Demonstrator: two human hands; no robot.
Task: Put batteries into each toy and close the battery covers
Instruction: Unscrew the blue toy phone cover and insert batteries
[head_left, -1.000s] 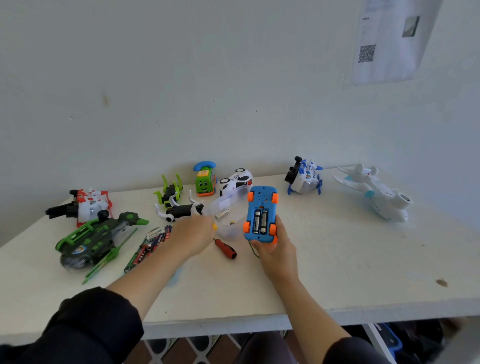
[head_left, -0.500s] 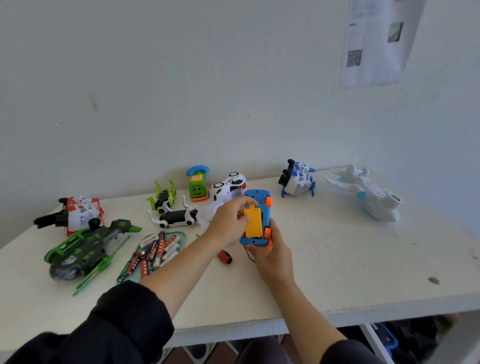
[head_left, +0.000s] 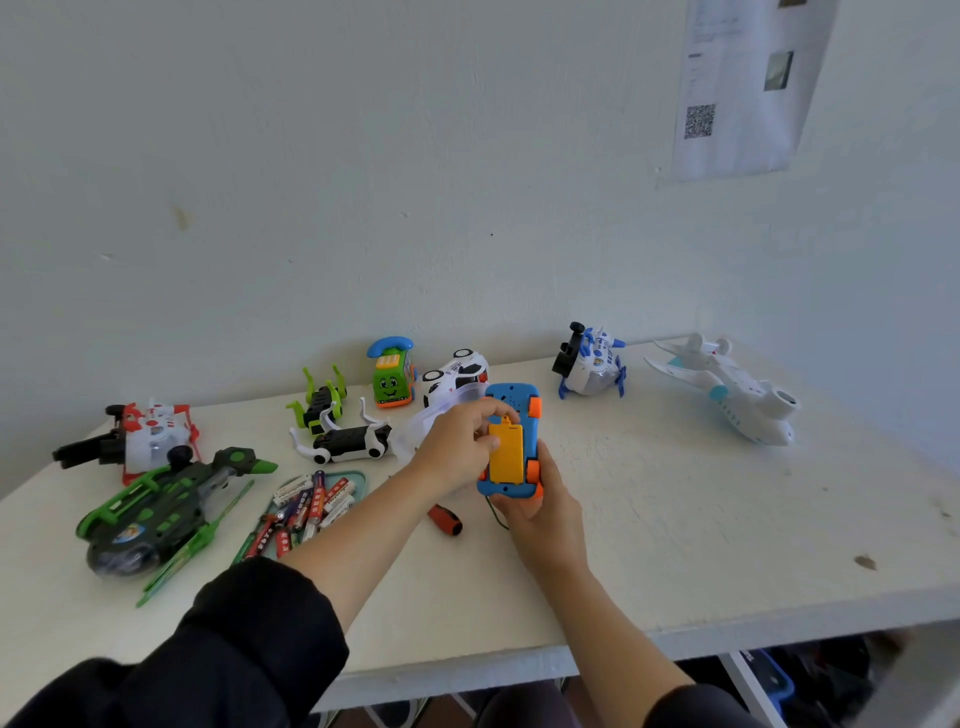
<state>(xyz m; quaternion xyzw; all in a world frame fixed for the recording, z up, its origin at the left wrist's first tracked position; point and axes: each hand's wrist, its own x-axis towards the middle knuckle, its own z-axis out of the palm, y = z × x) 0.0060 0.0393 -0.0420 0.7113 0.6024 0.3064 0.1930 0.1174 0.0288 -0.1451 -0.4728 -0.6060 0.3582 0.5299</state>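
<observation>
On the bench (head_left: 675, 545), the batteries (head_left: 306, 512) lie left of the screwdriver (head_left: 445, 520), the helicopter (head_left: 156, 512) further left, the plane (head_left: 727, 395) far right.

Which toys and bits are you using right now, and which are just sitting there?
In use now:
- blue toy car, gripped by the right hand
- yellow battery cover, held on by the left hand

Just lying about:
- screwdriver
- batteries
- green helicopter
- white plane
- green phone toy
</observation>
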